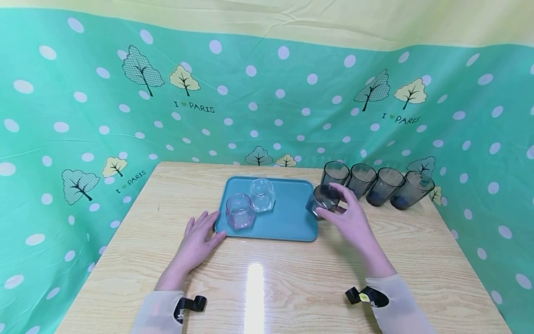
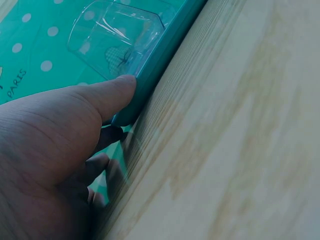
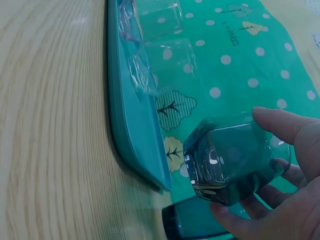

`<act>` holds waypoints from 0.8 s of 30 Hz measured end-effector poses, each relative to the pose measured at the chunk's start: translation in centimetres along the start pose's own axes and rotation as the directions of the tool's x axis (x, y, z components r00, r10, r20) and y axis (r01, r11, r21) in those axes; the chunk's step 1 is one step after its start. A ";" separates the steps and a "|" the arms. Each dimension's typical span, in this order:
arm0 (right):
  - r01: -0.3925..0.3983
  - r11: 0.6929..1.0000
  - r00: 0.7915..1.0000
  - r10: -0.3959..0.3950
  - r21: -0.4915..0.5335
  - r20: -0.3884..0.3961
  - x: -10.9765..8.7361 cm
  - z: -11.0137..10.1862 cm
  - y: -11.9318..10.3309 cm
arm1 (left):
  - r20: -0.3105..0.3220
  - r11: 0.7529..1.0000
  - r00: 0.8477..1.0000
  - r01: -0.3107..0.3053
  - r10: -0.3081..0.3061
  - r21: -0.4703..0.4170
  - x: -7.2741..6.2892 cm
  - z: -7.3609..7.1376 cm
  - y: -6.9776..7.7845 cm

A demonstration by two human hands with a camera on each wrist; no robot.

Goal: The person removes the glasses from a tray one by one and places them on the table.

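My right hand (image 1: pixel 352 220) holds a short dark grey glass (image 1: pixel 324 198) between thumb and fingers, over the right end of a blue tray (image 1: pixel 288 218). In the right wrist view, this faceted glass (image 3: pixel 225 160) is tilted and stands off from the tray. A pinkish clear glass (image 1: pixel 240 212) and a colourless clear glass (image 1: pixel 262 195) stand on the tray's left half. My left hand (image 1: pixel 196 243) rests at the tray's front left corner, fingers spread along the left side. In the left wrist view, its thumb (image 2: pixel 117 95) lies against the tray rim.
Several tall dark glasses (image 1: pixel 389 185) stand in a row at the table's back right, just behind my right hand. A green dotted curtain (image 1: pixel 267 93) hangs around the back and sides of the wooden table (image 1: pixel 300 287).
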State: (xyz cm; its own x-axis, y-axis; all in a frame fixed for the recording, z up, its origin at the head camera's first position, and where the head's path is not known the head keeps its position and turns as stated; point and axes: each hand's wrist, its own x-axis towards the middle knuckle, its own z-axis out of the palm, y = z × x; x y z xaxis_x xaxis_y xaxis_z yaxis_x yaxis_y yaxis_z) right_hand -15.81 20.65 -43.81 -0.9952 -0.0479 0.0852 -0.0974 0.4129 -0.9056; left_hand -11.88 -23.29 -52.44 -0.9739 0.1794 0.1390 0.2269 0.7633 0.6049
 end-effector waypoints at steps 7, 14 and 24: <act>-0.022 1.000 1.000 0.022 -0.001 0.006 -0.3 -1.2 0.7 | 0.006 1.000 1.000 0.010 -0.010 0.004 0.1 -0.2 0.1; -0.032 0.999 0.999 0.032 -0.022 -0.003 -0.5 -2.1 1.4 | 0.003 1.000 1.000 0.007 -0.007 0.001 0.0 -0.1 0.1; -0.063 0.998 0.998 0.063 -0.021 0.007 -0.8 -2.8 2.3 | 0.009 1.000 1.000 0.023 -0.023 0.006 0.0 -0.2 0.2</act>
State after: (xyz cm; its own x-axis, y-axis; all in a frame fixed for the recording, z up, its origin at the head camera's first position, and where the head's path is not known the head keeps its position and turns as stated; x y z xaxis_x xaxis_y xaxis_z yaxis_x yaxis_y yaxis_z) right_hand -15.30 24.19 -44.74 -0.9993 -0.0283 0.0249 -0.0347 0.4343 -0.9001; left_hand -11.86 -23.21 -52.14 -0.9789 0.1670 0.1179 0.2041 0.7711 0.6031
